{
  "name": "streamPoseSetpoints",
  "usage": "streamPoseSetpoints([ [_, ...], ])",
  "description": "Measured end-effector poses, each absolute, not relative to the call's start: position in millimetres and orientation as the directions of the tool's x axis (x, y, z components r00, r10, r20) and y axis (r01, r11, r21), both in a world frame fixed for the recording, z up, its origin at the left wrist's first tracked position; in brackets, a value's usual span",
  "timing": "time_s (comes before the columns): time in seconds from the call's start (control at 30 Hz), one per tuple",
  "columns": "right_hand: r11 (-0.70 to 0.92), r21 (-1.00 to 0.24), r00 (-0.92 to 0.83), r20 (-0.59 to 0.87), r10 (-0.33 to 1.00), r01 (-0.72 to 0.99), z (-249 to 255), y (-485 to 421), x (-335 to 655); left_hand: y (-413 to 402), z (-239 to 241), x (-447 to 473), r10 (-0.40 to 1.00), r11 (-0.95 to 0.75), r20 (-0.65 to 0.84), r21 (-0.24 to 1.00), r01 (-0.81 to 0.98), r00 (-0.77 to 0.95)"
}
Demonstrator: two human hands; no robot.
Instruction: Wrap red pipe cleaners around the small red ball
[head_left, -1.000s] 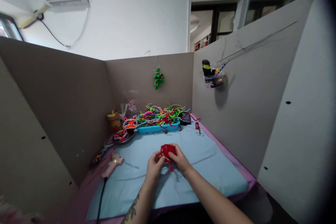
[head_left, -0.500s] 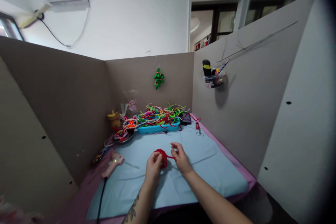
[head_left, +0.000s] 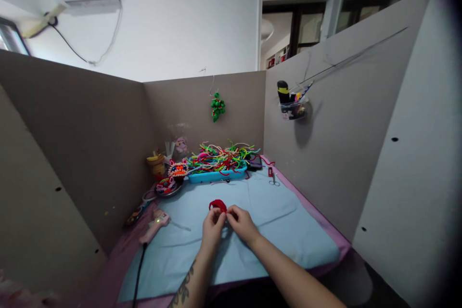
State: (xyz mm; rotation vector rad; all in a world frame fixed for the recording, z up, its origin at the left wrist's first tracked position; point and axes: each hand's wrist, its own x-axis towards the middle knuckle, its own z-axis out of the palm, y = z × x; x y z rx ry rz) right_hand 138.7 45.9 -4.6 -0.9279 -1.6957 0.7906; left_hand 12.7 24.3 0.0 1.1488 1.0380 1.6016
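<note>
Over the bench (head_left: 173,264), the red piece (head_left: 217,204) is pinched by the left hand (head_left: 212,226) — its edge apparently being worked. The right hand's (head_left: 243,225) grip cannot be told; steady support seems needed next.

Cloth (head_left: 299,231) open rightward; tray (head_left: 218,176) blocks rear.

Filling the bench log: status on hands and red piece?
Left hand pinching red piece. Right hand close beside it, grip unclear. Pink corded tool lies left, clear of hands.
</note>
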Motion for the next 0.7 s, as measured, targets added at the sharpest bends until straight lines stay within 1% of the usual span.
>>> streamPoseSetpoints([
  [0.17,0.555,-0.769,-0.209,0.514,0.832,0.316,-6.7,47.7,139.1,21.6,1.7,14.0,0.932,-0.282,0.283,0.959,0.041,-0.228],
  [0.33,0.572,-0.71,-0.218,0.532,0.818,0.412,-7.3,44.8,136.9,18.6,3.9,16.4,0.91,-0.275,0.31,0.948,0.159,-0.274],
  [0.47,0.558,-0.697,-0.198,0.532,0.823,0.45,-7.0,42.5,134.4,17.9,4.7,18.4,0.906,-0.273,0.311,0.948,0.166,-0.286],
  [0.6,0.552,-0.707,-0.171,0.537,0.826,0.443,-6.8,41.1,132.3,18.9,4.5,19.7,0.907,-0.273,0.295,0.955,0.113,-0.301],
  [0.7,0.562,-0.707,-0.18,0.543,0.82,0.428,-6.2,42.3,132.4,21.8,1.4,18.5,0.912,-0.277,0.303,0.952,0.13,-0.277],
])
